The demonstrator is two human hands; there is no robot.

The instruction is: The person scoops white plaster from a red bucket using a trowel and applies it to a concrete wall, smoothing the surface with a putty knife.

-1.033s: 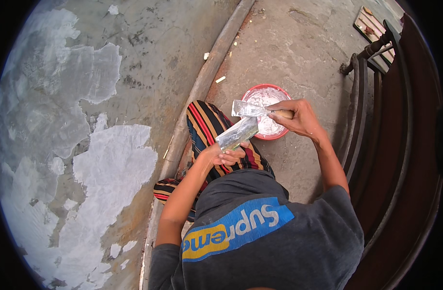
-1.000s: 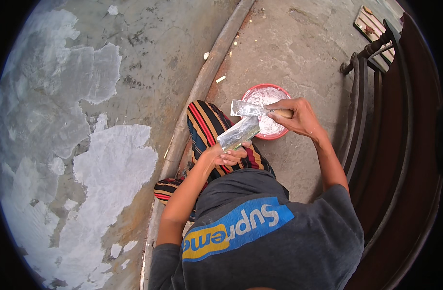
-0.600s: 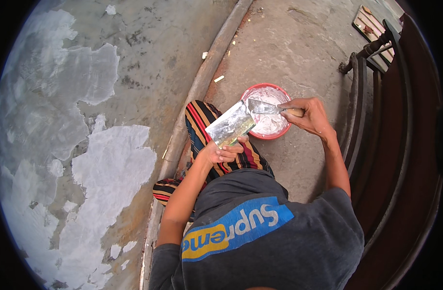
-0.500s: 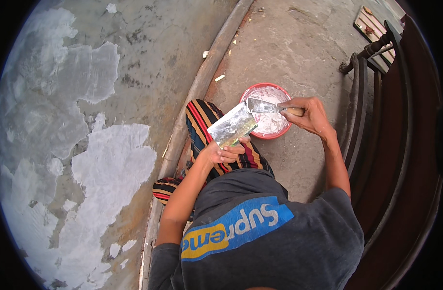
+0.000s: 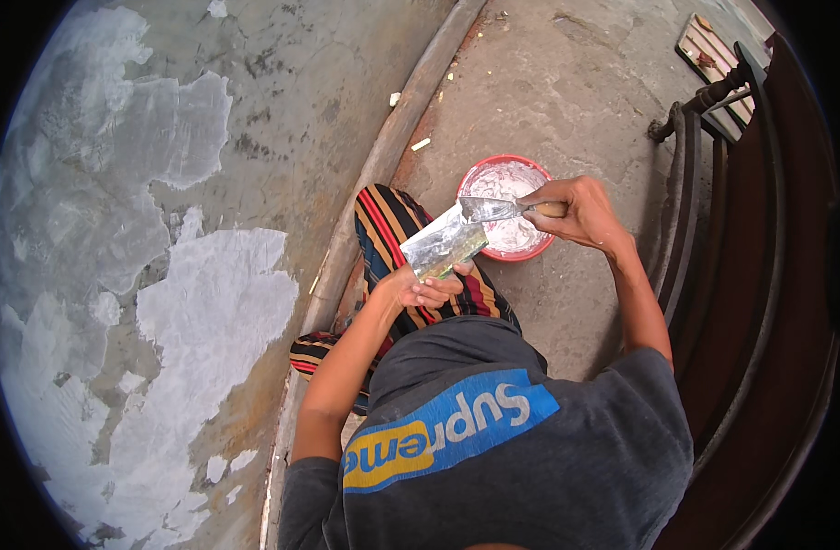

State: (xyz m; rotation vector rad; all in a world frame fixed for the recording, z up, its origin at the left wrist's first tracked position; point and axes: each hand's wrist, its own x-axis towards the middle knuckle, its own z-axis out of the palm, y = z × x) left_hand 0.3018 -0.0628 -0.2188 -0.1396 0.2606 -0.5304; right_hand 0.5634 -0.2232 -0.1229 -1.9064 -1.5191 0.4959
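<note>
My left hand [image 5: 431,287] is closed around the lower edge of a flat rectangular metal plate [image 5: 443,243], smeared with whitish paste and tilted over my striped trousers. In my right hand [image 5: 580,213] is a putty knife [image 5: 493,209], gripped by its wooden handle. Its blade points left and its tip meets the plate's upper right edge. Below the blade, on the ground, stands a round red bowl [image 5: 541,246] whose inside is coated with white paste.
A grey wall [image 5: 282,165] with white patches of filler [image 5: 209,302] rises on my left, with a rounded ledge [image 5: 397,128] along its foot. At right stands a dark wooden bench [image 5: 750,275]. Small pale scraps [image 5: 421,144] lie on the concrete floor [image 5: 566,92].
The putty knife has moved slightly left and down, so its blade overlaps the plate's upper corner more. The plate has shifted a little right. Both hands keep their holds.
</note>
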